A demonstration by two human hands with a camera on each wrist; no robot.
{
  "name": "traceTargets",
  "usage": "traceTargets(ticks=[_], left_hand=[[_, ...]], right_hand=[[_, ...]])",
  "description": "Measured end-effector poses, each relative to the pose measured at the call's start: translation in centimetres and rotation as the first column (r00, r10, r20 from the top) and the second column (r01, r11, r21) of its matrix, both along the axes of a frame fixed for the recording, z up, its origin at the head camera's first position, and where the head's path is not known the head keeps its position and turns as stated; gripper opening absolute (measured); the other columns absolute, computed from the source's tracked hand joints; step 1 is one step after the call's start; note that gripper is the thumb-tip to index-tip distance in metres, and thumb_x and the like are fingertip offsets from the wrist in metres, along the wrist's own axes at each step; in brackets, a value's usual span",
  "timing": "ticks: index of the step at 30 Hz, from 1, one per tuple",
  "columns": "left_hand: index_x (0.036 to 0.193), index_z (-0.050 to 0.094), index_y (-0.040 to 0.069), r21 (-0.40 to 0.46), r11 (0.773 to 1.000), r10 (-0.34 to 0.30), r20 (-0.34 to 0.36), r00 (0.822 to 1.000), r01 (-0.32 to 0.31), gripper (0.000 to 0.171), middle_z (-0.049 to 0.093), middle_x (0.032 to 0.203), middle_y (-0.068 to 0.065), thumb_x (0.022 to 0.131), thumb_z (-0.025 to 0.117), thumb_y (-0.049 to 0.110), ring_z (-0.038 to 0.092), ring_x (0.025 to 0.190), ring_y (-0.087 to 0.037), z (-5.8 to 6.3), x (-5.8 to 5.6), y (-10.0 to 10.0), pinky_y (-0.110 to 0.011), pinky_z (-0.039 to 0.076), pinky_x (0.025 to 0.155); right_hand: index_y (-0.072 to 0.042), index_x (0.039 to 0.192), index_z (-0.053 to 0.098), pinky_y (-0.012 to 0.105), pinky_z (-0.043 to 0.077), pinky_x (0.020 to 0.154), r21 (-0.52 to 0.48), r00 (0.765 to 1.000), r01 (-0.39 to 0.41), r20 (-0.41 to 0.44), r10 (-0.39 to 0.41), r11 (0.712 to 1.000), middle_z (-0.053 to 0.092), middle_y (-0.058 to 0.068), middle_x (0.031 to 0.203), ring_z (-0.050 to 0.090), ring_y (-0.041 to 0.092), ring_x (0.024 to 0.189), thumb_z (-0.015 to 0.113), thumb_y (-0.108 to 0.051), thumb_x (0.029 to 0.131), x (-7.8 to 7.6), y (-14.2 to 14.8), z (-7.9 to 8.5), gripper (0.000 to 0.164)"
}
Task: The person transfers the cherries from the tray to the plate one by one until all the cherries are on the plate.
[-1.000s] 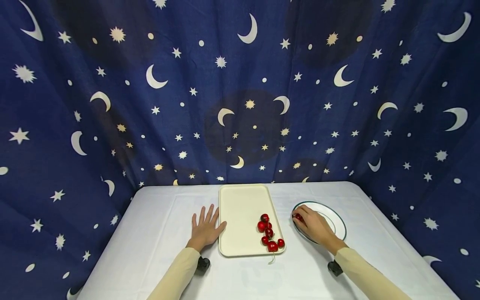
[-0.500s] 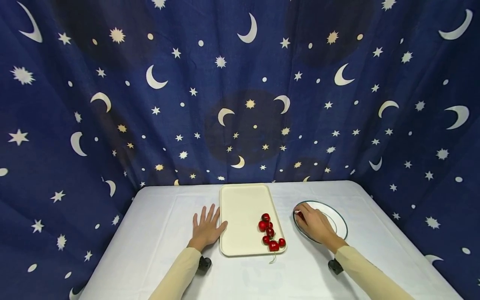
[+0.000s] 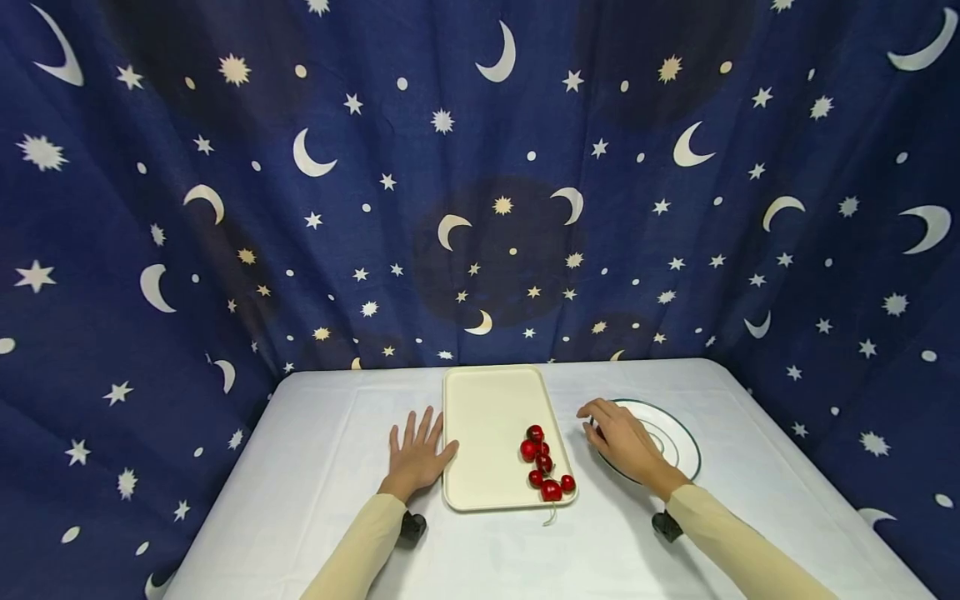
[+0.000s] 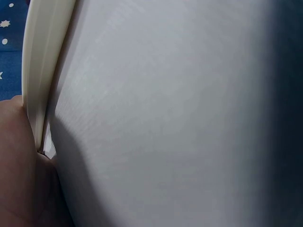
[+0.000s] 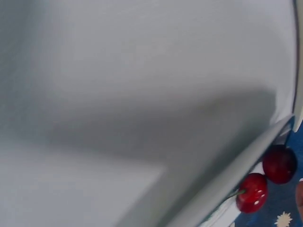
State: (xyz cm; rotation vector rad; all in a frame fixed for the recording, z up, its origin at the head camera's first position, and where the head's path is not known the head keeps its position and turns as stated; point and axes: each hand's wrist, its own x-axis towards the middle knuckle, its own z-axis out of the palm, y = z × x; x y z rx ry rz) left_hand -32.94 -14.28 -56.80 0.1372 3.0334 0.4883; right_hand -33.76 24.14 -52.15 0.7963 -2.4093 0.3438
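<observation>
My left hand [image 3: 417, 460] lies flat with fingers spread on the white cloth, its thumb at the left rim of a cream tray [image 3: 487, 417]. Several red cherries [image 3: 551, 490] are grouped at the tray's front right, one with its stem hanging over the front rim. Over the left side of a white plate with a dark green rim [image 3: 678, 437] is my right hand [image 3: 628, 442], fingers loosely extended and thumb apart from them. Two cherries [image 5: 252, 193] show at the plate in the right wrist view, with a fingertip [image 5: 300, 198] apart from them; the hand mostly hides them in the head view.
A white cloth [image 3: 495, 558] covers the table under tray and plate. A dark blue curtain [image 3: 375, 233] with moons and stars encloses the back and both sides. Between the tray and the plate runs a narrow strip of cloth.
The right hand's fingers have loosened from a cherry at the plate and straightened leftward. The left hand stays put, and the cherries on the tray have not moved.
</observation>
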Motion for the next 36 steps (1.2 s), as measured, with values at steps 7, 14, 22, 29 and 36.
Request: traceTargets(ticks=[7,14,22,29,36], left_hand=[[0.166,0.02,0.025,0.004,1.0,0.003,-0.024,1.0,-0.003,0.077,0.007,0.177,0.001,0.103,0.029,0.069,-0.001,0.165,-0.034,-0.2,-0.3,-0.2,-0.065,-0.003,0.129],[0.166,0.018,0.025,0.0,1.0,-0.005,0.004,1.0,0.005,0.076,0.006,0.177,0.0,0.103,0.031,0.066,-0.003,0.164,-0.034,0.1,0.0,0.1,-0.064,-0.005,0.129],[0.166,0.021,0.024,0.022,1.0,0.003,-0.009,1.0,-0.003,0.076,0.009,0.177,0.0,0.103,0.032,0.067,-0.001,0.164,-0.034,0.5,0.6,0.0,-0.065,-0.003,0.129],[0.165,0.023,0.024,0.027,1.0,0.008,-0.015,1.0,-0.008,0.077,0.011,0.176,-0.001,0.103,0.032,0.068,0.001,0.164,-0.034,0.5,0.8,0.1,-0.065,-0.002,0.129],[0.165,0.025,0.022,0.035,0.999,0.008,-0.026,1.0,-0.007,0.077,0.012,0.176,-0.002,0.103,0.033,0.067,0.001,0.164,-0.035,0.7,0.7,0.2,-0.065,-0.003,0.129]], right_hand=[[-0.009,0.113,0.07,0.04,0.057,0.08,0.022,0.998,-0.06,0.026,0.06,0.998,0.072,0.003,0.111,0.067,0.019,0.096,0.073,-0.008,0.091,-0.1,-1.7,0.7,0.023],[-0.01,0.131,0.065,0.046,0.057,0.09,0.068,0.99,-0.109,0.094,0.102,0.992,0.07,0.005,0.126,0.067,0.024,0.111,0.075,-0.006,0.089,-0.1,-3.1,0.5,0.044],[-0.019,0.145,0.058,0.049,0.054,0.097,0.11,0.97,-0.151,0.21,0.126,0.982,0.064,0.008,0.14,0.062,0.028,0.126,0.075,-0.005,0.09,-0.1,-4.8,0.6,0.059],[-0.019,0.143,0.061,0.051,0.052,0.101,0.188,0.961,-0.188,0.238,0.141,0.964,0.066,0.009,0.137,0.062,0.029,0.127,0.073,-0.004,0.091,-0.2,-5.7,0.9,0.056],[-0.018,0.139,0.064,0.049,0.052,0.1,0.246,0.967,-0.171,0.228,0.114,0.954,0.068,0.006,0.133,0.063,0.028,0.121,0.074,-0.005,0.09,-0.3,-5.8,0.8,0.052]])
